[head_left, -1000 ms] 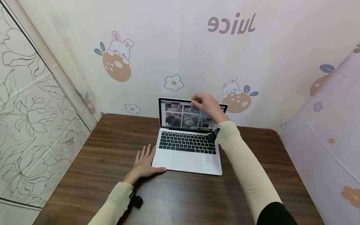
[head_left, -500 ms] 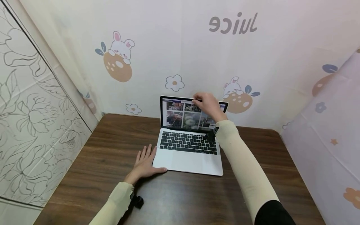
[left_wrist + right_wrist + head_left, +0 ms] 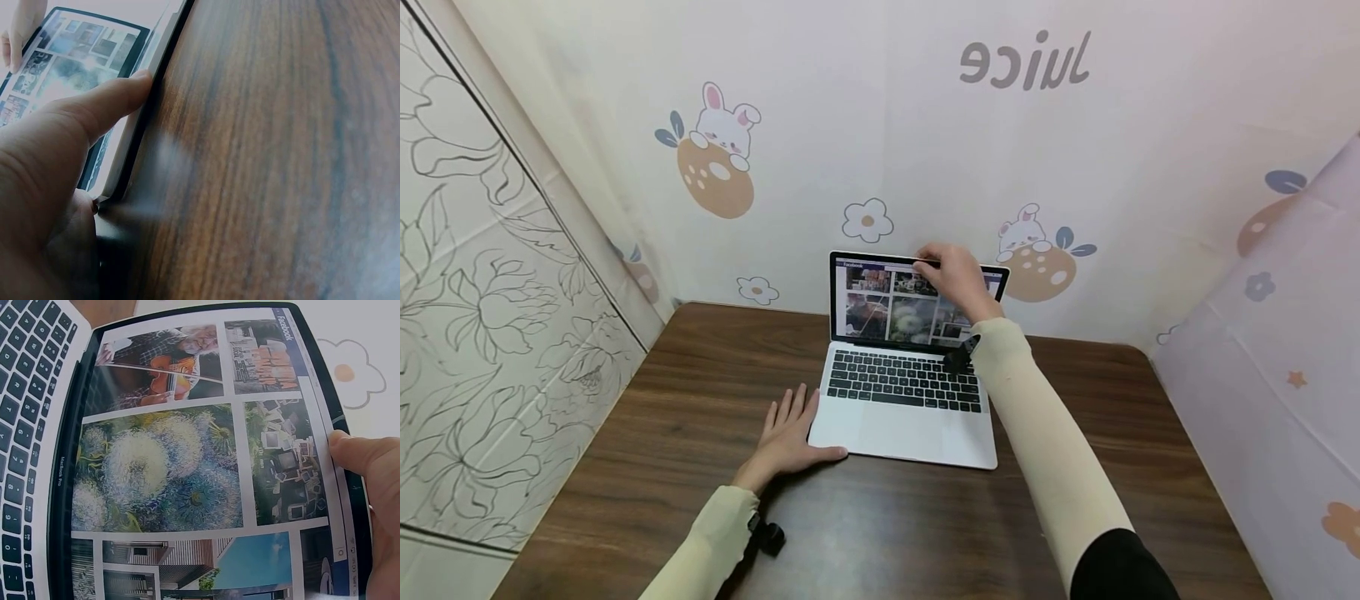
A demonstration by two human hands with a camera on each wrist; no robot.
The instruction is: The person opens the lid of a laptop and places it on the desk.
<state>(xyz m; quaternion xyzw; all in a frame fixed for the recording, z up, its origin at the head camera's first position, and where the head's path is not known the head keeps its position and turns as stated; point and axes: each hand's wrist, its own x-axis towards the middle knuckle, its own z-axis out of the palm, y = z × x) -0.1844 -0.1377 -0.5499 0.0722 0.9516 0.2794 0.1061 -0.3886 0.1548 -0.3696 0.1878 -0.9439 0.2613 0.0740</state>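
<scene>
A silver laptop (image 3: 897, 433) lies raised on a brown wooden table, its keyboard (image 3: 902, 379) facing me. Its lit screen (image 3: 156, 469) shows a page of pictures under a Facebook heading. My right hand (image 3: 955, 279) grips the top edge of the lid, thumb on the front of the screen frame, other fingers behind it. The thumb (image 3: 353, 450) also shows in the right wrist view. At the laptop's front left corner rests my left hand (image 3: 786, 442), fingers spread straight along the left side. Its thumb (image 3: 119, 100) lies along the front edge.
The wooden table (image 3: 715, 358) extends around the laptop on both sides and in front. Close behind it hangs a white printed curtain (image 3: 820, 125). A panel with line-drawn flowers (image 3: 482, 333) stands at left, and more printed cloth (image 3: 1262, 400) hangs at right.
The lid has tilted slightly further back, its top edge rising a little in the head view, with my right hand moving along on it. My left hand keeps its place at the corner.
</scene>
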